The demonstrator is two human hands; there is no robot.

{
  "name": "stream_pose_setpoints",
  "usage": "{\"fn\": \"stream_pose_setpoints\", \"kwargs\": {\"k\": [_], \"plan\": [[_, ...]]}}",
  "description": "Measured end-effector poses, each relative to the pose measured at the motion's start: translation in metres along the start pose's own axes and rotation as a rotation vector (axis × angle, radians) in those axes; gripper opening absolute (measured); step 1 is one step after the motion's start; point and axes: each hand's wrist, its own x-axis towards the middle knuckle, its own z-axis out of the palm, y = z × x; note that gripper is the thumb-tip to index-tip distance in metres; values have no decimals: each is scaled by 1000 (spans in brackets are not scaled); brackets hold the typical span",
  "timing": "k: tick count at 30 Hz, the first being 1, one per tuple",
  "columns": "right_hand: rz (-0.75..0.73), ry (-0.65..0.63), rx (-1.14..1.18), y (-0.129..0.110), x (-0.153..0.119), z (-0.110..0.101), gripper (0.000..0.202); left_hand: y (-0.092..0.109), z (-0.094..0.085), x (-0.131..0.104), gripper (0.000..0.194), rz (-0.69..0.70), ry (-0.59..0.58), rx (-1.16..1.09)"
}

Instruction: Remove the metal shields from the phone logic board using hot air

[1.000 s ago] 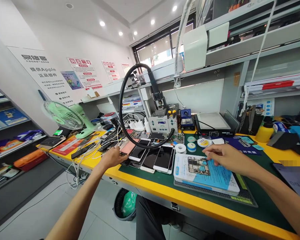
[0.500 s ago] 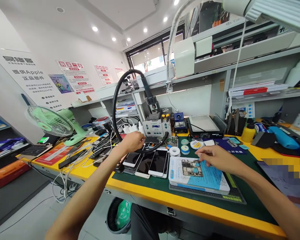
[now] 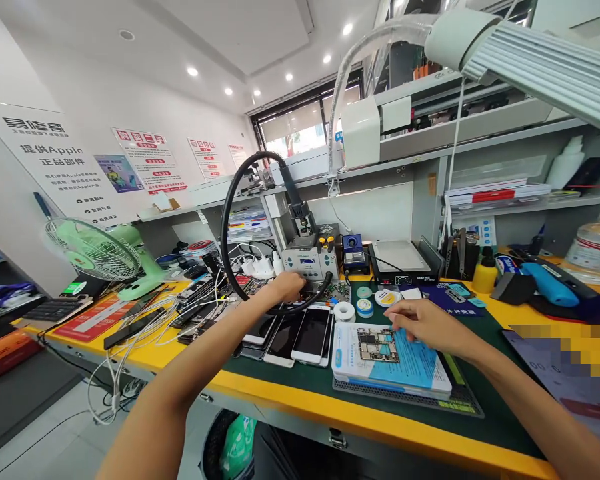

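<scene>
My left hand reaches to the lower front of a grey hot air rework station, under its black looped hose. Its fingertips are hidden behind the hand, so I cannot see whether they touch the panel. My right hand hovers over the right side of a blue and white box, its thumb and fingers pinched together. Anything between them is too small to make out. A phone logic board lies flat on the box, just left of those fingers.
White-fronted phones lie left of the box. Solder and tape rolls stand behind it. A hot plate and yellow bottle are at the back right. Tangled white cables and a green fan occupy the left.
My left hand has moved forward and to the right, from above the phones to the station's front. My right hand stays pinched beside the logic board. The view has shifted slightly.
</scene>
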Motion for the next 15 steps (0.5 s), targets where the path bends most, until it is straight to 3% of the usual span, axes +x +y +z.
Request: {"fn": "stream_pose_setpoints", "kwargs": {"k": [15], "plan": [[-54, -3, -33, 4, 1, 0, 29, -25, 1, -42, 35, -158, 11, 96]]}}
